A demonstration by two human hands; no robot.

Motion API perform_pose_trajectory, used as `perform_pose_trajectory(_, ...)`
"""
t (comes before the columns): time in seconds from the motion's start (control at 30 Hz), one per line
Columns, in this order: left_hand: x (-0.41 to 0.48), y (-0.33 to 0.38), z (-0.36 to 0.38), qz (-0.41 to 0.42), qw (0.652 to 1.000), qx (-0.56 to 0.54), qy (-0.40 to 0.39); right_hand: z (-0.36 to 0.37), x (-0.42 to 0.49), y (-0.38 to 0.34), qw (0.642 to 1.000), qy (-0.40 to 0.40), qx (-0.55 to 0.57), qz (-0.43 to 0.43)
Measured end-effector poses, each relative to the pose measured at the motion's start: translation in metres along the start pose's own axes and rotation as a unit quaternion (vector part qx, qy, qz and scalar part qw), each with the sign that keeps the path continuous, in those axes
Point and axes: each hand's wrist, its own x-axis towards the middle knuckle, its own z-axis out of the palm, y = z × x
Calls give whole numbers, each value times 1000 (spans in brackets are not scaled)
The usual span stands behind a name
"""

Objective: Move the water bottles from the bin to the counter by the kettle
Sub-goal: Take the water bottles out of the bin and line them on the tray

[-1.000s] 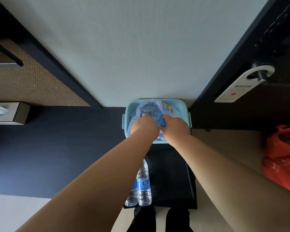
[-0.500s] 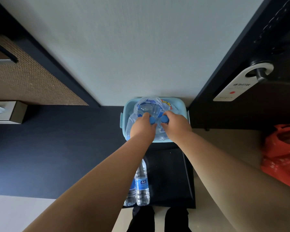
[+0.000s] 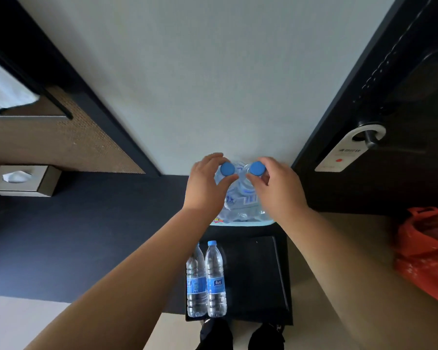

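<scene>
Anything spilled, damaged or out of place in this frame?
Nothing stands out. The left hand grips the left bottle and the right hand the right bottle, both capped, above the bin. Two more bottles stand upright below; no spill shows.

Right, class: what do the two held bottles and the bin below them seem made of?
The held bottles: clear, glossy thin plastic; you can see through their walls. The bin: likely plastic, pale blue with a smooth rim, mostly hidden.
</scene>
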Motion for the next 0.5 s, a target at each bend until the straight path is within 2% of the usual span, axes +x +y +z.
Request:
perform_pose_trajectory(0.17,-24,25,-46,6,995,-82,-50,-57,-17,-32,993,-49,-79,-71)
perform_pose_trajectory(0.27,-43,20,-46,-3,996,-41,-78,-57,-33,-22,989,-101,-80,-65)
perform_pose_trajectory(0.4,-70,-15,-10,-86,985,-20,-151,-23,-62,15,976,-213,22,51)
perform_pose_trajectory(0.5,-86,-48,28,-145,971,10,-191,13,-88,51,959,-253,48,114)
